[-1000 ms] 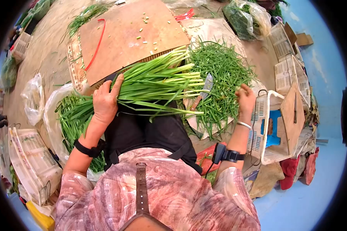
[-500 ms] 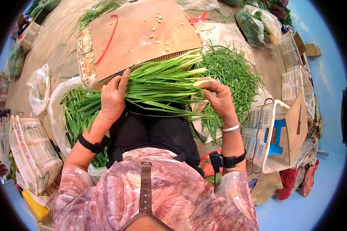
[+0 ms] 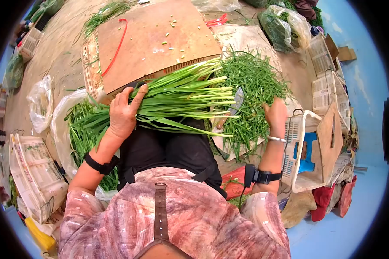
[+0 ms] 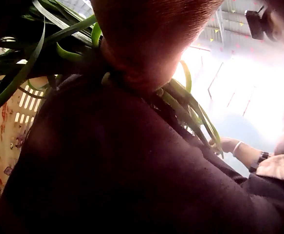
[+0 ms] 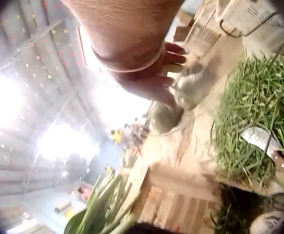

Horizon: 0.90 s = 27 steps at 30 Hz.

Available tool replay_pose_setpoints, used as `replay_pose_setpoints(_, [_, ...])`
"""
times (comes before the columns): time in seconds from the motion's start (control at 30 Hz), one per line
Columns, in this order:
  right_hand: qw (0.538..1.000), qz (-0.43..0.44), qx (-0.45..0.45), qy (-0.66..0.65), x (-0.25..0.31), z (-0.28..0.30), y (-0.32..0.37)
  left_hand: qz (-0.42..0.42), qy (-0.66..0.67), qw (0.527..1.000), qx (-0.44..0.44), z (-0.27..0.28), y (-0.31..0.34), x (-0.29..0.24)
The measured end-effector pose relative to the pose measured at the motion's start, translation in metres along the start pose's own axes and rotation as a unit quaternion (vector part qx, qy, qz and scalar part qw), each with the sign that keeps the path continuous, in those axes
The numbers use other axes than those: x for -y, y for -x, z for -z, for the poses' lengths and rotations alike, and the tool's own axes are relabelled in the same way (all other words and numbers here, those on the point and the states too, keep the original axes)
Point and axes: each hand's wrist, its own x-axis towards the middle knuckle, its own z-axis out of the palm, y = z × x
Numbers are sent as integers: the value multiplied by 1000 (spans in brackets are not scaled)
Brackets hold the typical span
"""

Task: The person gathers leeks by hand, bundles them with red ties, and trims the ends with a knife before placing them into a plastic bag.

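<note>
A bunch of long flat green leaves with pale stalk ends, like garlic chives (image 3: pixel 181 97), lies across the person's lap, stalks pointing right. The left hand (image 3: pixel 124 113) grips it near its leafy side, thumb and forefinger over the top; dark shadow hides much of that grip in the left wrist view. Apart from the bunch, the right hand (image 3: pixel 275 115) is over the right side of a pile of loose green trimmings (image 3: pixel 253 75). In the right wrist view its fingers (image 5: pixel 173 58) are loosely spread, with nothing seen in them. A knife (image 5: pixel 258 138) with a brown handle lies on the pile.
Ahead stands a board (image 3: pixel 155 39) with cut bits and a red strip (image 3: pixel 116 49) on it. More greens (image 3: pixel 84 129) fill a plastic bag at the left. White crates (image 3: pixel 39 172) stand at both sides, one (image 3: pixel 296 151) beside the right forearm.
The right hand went from over the pile to the stalk ends of the bunch, then back right over the pile. The left hand keeps its grip on the bunch.
</note>
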Motion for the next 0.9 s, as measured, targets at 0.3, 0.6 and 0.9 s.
replay_pose_setpoints(0.3, [884, 431, 10, -180, 111, 29, 35, 7, -1, 1000, -19, -5, -3, -1])
replay_pose_setpoints(0.6, [925, 317, 118, -174, 131, 16, 28, 9, -6, 1000, -17, -6, -2, -3])
replay_pose_setpoints(0.9, [845, 509, 58, -155, 145, 14, 22, 14, 7, 1000, -19, -6, -2, -1])
